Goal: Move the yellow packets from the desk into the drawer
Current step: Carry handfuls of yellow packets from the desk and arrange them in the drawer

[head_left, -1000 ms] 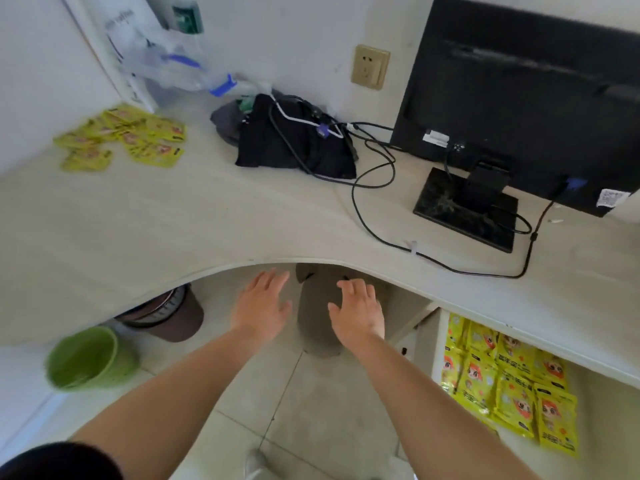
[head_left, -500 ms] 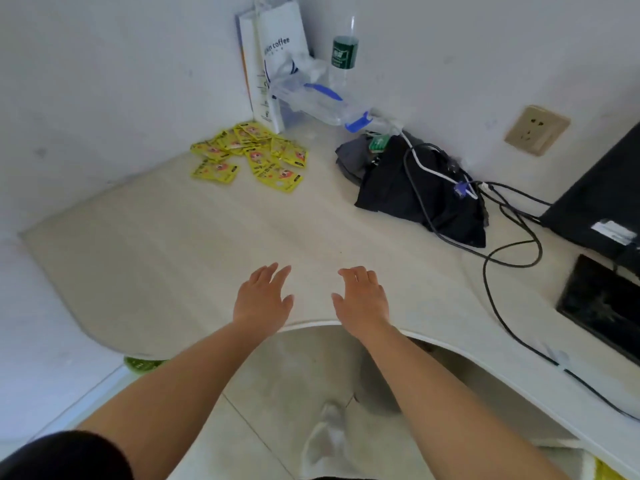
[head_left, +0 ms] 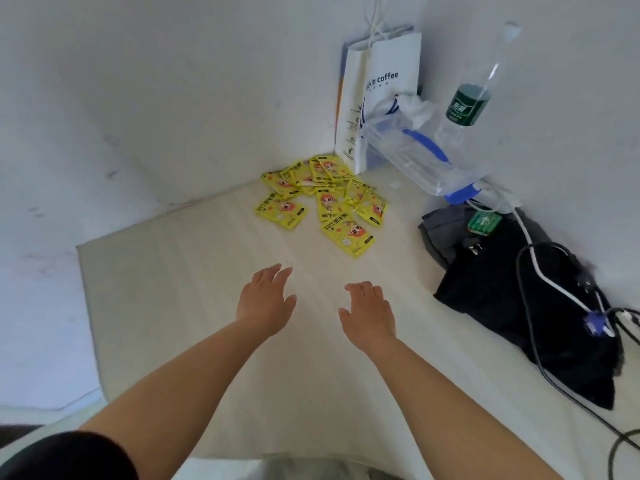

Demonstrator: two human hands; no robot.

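Both of the person's bare forearms stretch forward from the lower edge of the view toward the yellow packets [head_left: 322, 199], side by side and roughly parallel. The left hand [head_left: 265, 303] is held palm down, its fingers straight and close together with the tips pointing at the packets and the thumb spread inward; it holds nothing. The right hand [head_left: 367, 311], just beside it and slightly farther from the packets, is also palm down, its fingers relaxed and bent a little downward, holding nothing. Both hands are short of the nearest packet and touch none. A black sleeve [head_left: 62, 455] covers the left upper arm.
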